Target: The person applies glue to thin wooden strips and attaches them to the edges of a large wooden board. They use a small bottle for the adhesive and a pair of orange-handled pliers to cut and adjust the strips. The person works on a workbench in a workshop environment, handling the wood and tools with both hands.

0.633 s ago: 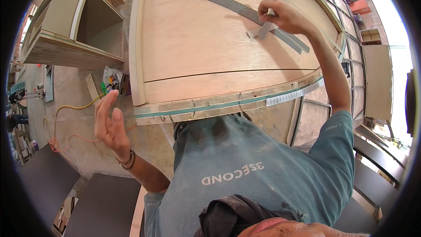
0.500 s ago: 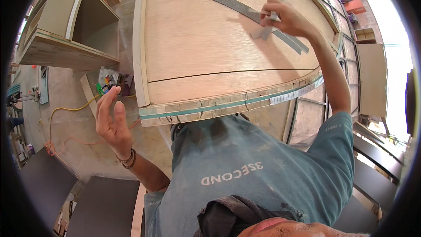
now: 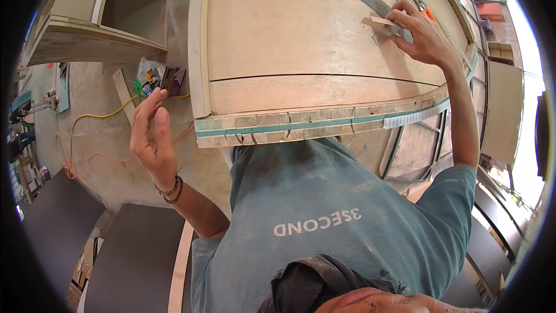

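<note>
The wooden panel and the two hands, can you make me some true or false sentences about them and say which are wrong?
1. The right hand holds a thin pale piece over the plywood panel. True.
2. The left hand grips the yellow cord. False: it is open, with nothing visible in it; the cord lies on the floor.
3. A teal stripe runs along the panel's edge. True.
4. The bracelets are on the right wrist. False: they are on the left wrist.
</note>
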A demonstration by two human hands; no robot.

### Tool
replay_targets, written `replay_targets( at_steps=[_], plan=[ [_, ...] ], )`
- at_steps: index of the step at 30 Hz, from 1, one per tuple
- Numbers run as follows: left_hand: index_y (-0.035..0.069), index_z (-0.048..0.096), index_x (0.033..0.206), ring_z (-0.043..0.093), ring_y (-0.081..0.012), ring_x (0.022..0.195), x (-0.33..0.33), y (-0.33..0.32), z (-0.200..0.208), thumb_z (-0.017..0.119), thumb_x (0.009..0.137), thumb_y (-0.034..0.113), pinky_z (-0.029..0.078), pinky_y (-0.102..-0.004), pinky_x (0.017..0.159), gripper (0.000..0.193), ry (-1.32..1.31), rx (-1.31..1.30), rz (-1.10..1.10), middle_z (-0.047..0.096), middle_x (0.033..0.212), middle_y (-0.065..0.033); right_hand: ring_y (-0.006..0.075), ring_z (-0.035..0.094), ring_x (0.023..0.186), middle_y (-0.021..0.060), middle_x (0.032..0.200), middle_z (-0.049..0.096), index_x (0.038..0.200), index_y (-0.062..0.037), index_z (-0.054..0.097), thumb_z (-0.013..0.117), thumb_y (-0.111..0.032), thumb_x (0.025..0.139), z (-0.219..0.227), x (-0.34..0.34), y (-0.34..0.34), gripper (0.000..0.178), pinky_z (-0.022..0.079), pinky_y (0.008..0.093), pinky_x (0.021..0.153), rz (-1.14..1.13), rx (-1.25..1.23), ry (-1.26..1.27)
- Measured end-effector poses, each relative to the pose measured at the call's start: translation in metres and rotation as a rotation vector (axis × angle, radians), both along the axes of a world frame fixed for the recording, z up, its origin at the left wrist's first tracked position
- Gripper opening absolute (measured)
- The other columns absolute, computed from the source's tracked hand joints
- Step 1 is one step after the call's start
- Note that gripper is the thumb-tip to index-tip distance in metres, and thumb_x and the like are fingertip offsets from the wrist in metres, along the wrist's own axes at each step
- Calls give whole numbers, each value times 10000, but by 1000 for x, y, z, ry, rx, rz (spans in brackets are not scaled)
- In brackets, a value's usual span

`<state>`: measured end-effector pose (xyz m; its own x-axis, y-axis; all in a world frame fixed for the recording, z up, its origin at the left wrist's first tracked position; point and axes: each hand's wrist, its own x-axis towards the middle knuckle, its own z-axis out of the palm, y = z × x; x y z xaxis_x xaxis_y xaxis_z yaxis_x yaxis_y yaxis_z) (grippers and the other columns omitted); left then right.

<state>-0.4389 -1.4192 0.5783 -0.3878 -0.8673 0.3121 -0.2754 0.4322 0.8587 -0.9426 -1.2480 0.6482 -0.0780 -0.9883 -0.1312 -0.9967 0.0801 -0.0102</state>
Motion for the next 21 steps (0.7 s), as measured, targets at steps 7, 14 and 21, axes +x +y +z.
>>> replay_targets(
  at_steps=[7,14,21],
  plan=[
    [-34,685,1245,658,-222,1125,-10,-3,-2,607,1017,87,501,-337,978,270,-15,19,-32,720,1189,-135,264,663,899,44,1119,590,964,-43,649,717,-84,757,24,16,-28,221,497,429,755,100,261,77],
    [-33,700,1208,670,-206,1065,-27,-4,7,651,998,102,513,-319,939,255,50,9,-73,729,1158,-131,201,449,673,106,713,503,894,1,560,693,-71,870,45,52,-43,153,406,363,625,-8,-103,-270],
    [-23,707,1209,675,-195,1012,-42,-4,8,667,986,93,530,-309,886,255,74,32,-110,728,1144,-134,288,702,816,117,857,700,953,-49,614,764,-163,883,5,152,-99,201,551,423,715,246,-80,-485]
  ],
)
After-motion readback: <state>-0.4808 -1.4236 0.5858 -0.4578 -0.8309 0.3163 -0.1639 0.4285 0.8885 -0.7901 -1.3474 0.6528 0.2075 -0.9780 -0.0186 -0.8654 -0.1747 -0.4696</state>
